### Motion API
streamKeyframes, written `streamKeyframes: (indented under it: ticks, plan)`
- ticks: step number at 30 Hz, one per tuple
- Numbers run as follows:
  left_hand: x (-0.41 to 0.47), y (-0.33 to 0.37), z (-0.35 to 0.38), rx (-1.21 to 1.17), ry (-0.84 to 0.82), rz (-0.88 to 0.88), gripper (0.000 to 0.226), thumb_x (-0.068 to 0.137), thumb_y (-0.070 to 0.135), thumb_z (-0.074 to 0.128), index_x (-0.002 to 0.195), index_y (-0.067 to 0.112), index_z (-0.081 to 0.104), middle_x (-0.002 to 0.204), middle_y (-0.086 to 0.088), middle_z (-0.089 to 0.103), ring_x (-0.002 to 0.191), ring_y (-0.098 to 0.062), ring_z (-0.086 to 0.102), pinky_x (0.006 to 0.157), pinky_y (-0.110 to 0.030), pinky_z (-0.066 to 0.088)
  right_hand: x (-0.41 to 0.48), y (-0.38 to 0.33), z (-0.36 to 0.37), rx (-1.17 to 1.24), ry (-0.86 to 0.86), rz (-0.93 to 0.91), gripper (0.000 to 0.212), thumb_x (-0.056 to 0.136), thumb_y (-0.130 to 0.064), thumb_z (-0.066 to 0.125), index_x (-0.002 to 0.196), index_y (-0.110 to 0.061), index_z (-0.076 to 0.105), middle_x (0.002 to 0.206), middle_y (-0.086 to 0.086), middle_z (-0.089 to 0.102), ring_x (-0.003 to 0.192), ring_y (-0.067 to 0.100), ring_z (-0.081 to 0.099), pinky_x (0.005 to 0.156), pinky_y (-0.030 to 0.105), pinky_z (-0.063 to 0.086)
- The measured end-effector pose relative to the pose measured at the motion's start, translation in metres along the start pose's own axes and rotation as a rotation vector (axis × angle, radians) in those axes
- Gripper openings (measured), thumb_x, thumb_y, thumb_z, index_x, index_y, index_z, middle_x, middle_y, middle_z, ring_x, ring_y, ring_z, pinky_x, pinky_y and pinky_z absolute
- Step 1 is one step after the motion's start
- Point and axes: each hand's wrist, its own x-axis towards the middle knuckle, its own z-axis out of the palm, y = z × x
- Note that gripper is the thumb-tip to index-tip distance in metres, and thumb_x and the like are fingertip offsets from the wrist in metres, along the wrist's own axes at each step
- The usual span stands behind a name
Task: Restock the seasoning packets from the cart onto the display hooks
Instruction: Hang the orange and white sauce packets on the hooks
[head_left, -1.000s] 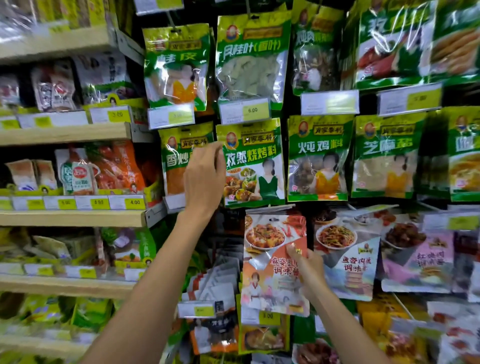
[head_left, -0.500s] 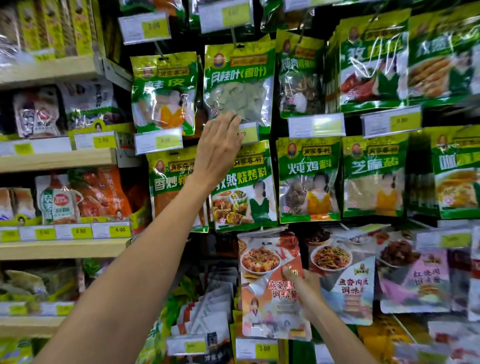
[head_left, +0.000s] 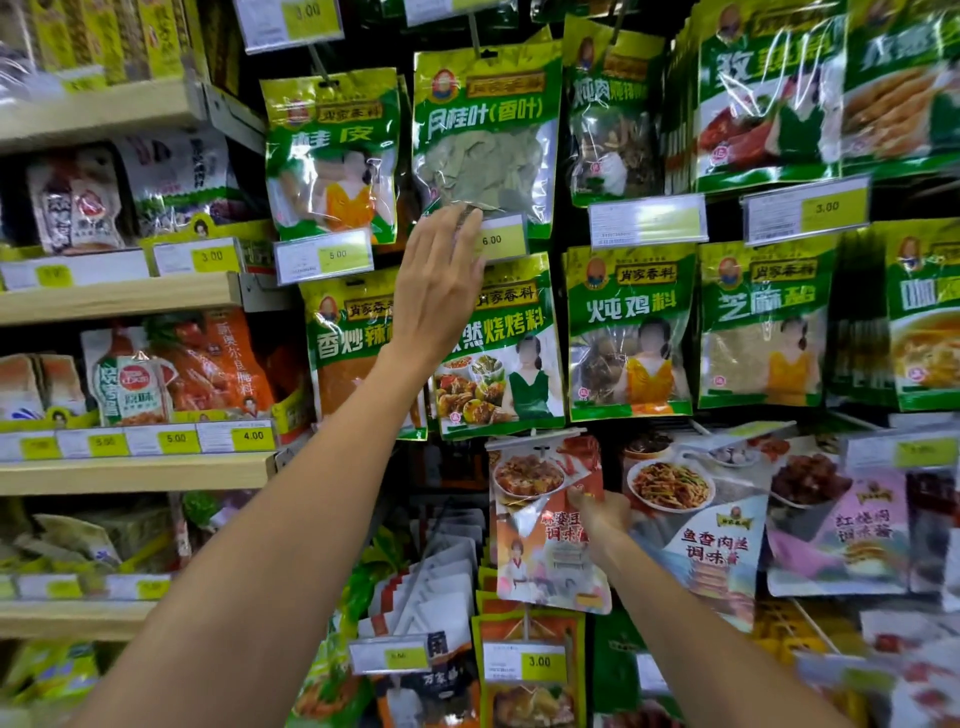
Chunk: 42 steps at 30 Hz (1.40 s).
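My left hand (head_left: 441, 280) reaches up with straight fingers, its tips at the bottom edge of the green bay-leaf packet (head_left: 485, 135) and the 6.00 price tag (head_left: 498, 240). It covers part of the green barbecue-seasoning packet (head_left: 501, 358) below. My right hand (head_left: 597, 514) pinches the right edge of a red-and-white sauce packet (head_left: 540, 525) that hangs from a display hook (head_left: 543, 434) in the lower row. The cart is out of view.
Green seasoning packets fill the hooks above and to the right, with a chicken-stew packet (head_left: 628, 332) and a sesame packet (head_left: 761, 322) beside. Wooden shelves (head_left: 130, 299) with price tags stand at left. More sauce packets (head_left: 706, 509) hang lower right.
My left hand rose from the barbecue packet's top up to the bay-leaf packet's bottom edge. The view tilted upward. My right hand kept its hold on the sauce packet.
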Motion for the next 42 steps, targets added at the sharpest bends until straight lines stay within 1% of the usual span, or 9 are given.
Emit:
streamKeyframes:
  ticks: [5, 10, 17, 22, 25, 29, 34, 38, 42]
  plan:
    - [-0.001, 0.005, -0.003, -0.014, -0.021, -0.026, 0.038, 0.093, 0.013, 0.054, 0.126, -0.005, 0.053, 0.122, -0.022, 0.059, 0.115, -0.034, 0.056, 0.107, -0.043, 0.039, -0.013, 0.003, -0.005, -0.150, -0.026, -0.064, 0.036, 0.093, -0.027, 0.059, 0.107, 0.006, 0.063, 0.100, 0.020, 0.066, 0.089, 0.031, 0.059, 0.071, 0.032, 0.041]
    - [-0.003, 0.014, -0.013, -0.089, -0.093, -0.129, 0.040, 0.099, 0.013, 0.041, 0.135, -0.004, 0.044, 0.137, -0.021, 0.049, 0.130, -0.031, 0.044, 0.116, -0.039, 0.025, -0.047, 0.002, -0.022, -0.243, -0.070, -0.204, 0.044, 0.096, -0.029, 0.055, 0.128, 0.000, 0.048, 0.118, 0.018, 0.062, 0.110, 0.034, 0.057, 0.085, 0.035, 0.044]
    - [-0.065, 0.062, -0.041, -0.290, 0.059, -0.250, 0.028, 0.094, 0.004, 0.048, 0.119, -0.005, 0.058, 0.120, -0.020, 0.061, 0.115, -0.032, 0.057, 0.102, -0.043, 0.044, -0.101, 0.003, -0.074, -0.244, -0.098, -0.489, 0.038, 0.098, -0.020, 0.052, 0.134, -0.008, 0.047, 0.130, 0.005, 0.055, 0.120, 0.019, 0.051, 0.097, 0.027, 0.041]
    - [-0.139, 0.148, -0.057, -0.541, -0.030, -0.312, 0.026, 0.097, 0.006, 0.042, 0.111, -0.005, 0.062, 0.106, -0.020, 0.064, 0.103, -0.032, 0.058, 0.092, -0.043, 0.047, -0.113, 0.035, -0.147, -0.280, 0.009, -0.484, 0.028, 0.100, -0.024, 0.048, 0.121, -0.010, 0.059, 0.114, 0.005, 0.063, 0.100, 0.015, 0.058, 0.087, 0.031, 0.049]
    - [-0.184, 0.219, -0.067, -0.698, -0.215, -0.352, 0.036, 0.100, 0.015, 0.035, 0.109, -0.005, 0.063, 0.104, -0.020, 0.066, 0.101, -0.031, 0.058, 0.092, -0.039, 0.046, -0.120, 0.067, -0.199, -0.318, 0.067, -0.412, 0.025, 0.100, -0.031, 0.047, 0.102, -0.013, 0.064, 0.092, 0.006, 0.066, 0.075, 0.015, 0.059, 0.073, 0.039, 0.050]
    - [-0.241, 0.327, -0.081, -0.984, -0.630, -0.518, 0.036, 0.101, 0.020, 0.035, 0.105, 0.000, 0.064, 0.097, -0.013, 0.065, 0.091, -0.030, 0.062, 0.079, -0.038, 0.049, -0.131, 0.124, -0.282, -0.391, 0.205, -0.305, 0.027, 0.099, -0.025, 0.049, 0.091, -0.008, 0.067, 0.069, 0.008, 0.064, 0.060, 0.014, 0.057, 0.052, 0.019, 0.037]
    - [-0.290, 0.465, -0.109, -1.210, -1.085, -0.718, 0.021, 0.099, 0.014, 0.045, 0.096, 0.005, 0.064, 0.083, -0.011, 0.064, 0.075, -0.026, 0.057, 0.065, -0.028, 0.033, -0.161, 0.205, -0.399, -0.429, 0.395, -0.071, 0.020, 0.095, -0.013, 0.056, 0.082, -0.005, 0.070, 0.070, 0.009, 0.068, 0.068, 0.021, 0.063, 0.067, 0.032, 0.042]
    - [-0.309, 0.565, -0.133, -1.278, -1.329, -0.613, 0.019, 0.096, 0.009, 0.050, 0.093, 0.001, 0.068, 0.091, -0.016, 0.067, 0.085, -0.028, 0.061, 0.074, -0.033, 0.037, -0.192, 0.260, -0.487, -0.405, 0.501, 0.128, 0.018, 0.091, -0.007, 0.060, 0.075, -0.014, 0.065, 0.072, 0.000, 0.062, 0.072, 0.013, 0.057, 0.068, 0.030, 0.041]
    - [-0.319, 0.658, -0.149, -1.320, -1.469, -0.423, 0.020, 0.095, 0.010, 0.051, 0.081, 0.003, 0.063, 0.075, -0.011, 0.060, 0.073, -0.027, 0.056, 0.068, -0.034, 0.035, -0.216, 0.307, -0.564, -0.429, 0.650, 0.327, 0.015, 0.092, -0.012, 0.059, 0.084, -0.007, 0.071, 0.081, 0.006, 0.069, 0.079, 0.018, 0.061, 0.069, 0.032, 0.041]
